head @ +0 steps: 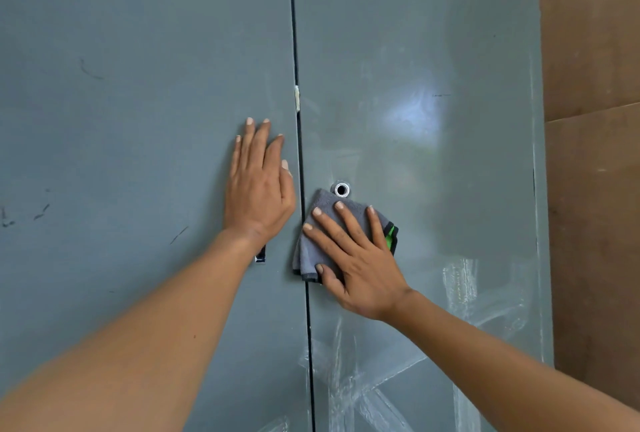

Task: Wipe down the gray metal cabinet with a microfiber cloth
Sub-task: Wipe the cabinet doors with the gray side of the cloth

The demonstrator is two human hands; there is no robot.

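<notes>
**Wiping the right door beside the centre seam**

At 9 o'clock of the seam (300,161), the left hand (258,185) is lying flat, fingers straight, bracing the left door (121,154) of the gray metal cabinet (433,33); dark scuffs are still showing on this door. Just past the seam, the right hand (353,258) is pressing the folded microfiber cloth (313,251) against the right door (450,189) with spread, straight fingers, directly at 6 o'clock of the round lock hole (341,190). Pale streaks (460,289) are lying at 5 o'clock of the cloth. Judging by these marks, much wiping is remaining. A brown board (595,120) is standing at 3 o'clock.
</notes>
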